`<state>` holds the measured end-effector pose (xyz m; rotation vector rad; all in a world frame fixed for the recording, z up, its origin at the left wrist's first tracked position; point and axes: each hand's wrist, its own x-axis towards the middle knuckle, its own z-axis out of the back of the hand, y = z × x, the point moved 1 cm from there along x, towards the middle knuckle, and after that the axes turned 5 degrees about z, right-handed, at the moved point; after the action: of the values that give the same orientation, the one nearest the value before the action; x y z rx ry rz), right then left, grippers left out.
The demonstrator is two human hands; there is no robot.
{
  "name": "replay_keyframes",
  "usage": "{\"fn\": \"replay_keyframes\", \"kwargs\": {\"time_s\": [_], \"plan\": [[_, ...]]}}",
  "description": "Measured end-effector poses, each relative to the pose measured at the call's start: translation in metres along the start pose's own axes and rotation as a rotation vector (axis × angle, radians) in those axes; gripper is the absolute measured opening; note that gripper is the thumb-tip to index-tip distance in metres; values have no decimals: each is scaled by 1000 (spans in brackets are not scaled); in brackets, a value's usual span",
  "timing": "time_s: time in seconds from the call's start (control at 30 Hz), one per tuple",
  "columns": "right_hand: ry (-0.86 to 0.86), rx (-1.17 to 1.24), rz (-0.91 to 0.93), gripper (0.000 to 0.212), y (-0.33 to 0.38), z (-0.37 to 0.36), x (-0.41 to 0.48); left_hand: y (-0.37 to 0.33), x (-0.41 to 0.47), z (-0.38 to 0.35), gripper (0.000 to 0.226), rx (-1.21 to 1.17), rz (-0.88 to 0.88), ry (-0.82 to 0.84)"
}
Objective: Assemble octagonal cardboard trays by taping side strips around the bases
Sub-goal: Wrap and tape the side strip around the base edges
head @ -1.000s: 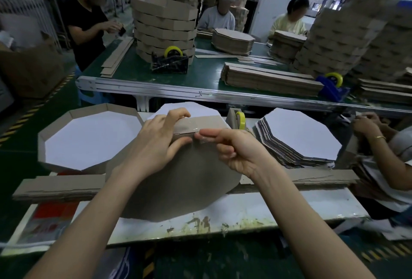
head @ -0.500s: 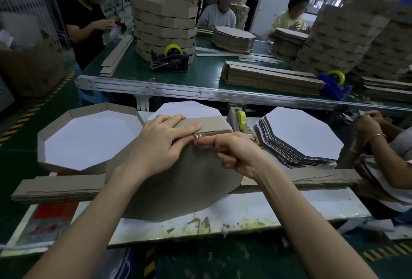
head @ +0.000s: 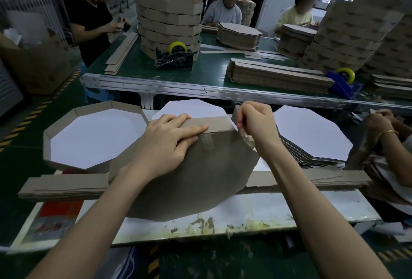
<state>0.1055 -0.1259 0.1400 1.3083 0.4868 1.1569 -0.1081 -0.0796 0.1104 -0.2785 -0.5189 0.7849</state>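
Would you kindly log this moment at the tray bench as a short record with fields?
Left hand: fingers straight, pressing the side strip against the brown base
Right hand: curled beside the strip's end; what it holds is unclear
Tape: one clear piece across the seam between strip and base
Finished tray: left of the base
Spare bases: stacked at right

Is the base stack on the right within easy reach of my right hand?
Probably yes: the stack lies just beside the right hand, nothing between, though that hand seems to pinch tape.
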Motion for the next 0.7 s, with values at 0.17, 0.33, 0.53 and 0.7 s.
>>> {"fn": "replay_keyframes", "kwargs": {"time_s": [0.17, 0.33, 0.53, 0.7], "plan": [[242, -355, 123, 20, -16, -11, 12, -1, -3, -2, 53, 67, 29, -32], [301, -333, 79, 17, -24, -18, 8, -12, 3, 0, 57, -29, 113, -116], [314, -308, 88, 18, -22, -19, 8, -18, 12, -6, 37, 60, 97, -180], [303, -296, 73, 19, -23, -20, 10, -15, 11, -7, 43, 141, 41, -145]]}}
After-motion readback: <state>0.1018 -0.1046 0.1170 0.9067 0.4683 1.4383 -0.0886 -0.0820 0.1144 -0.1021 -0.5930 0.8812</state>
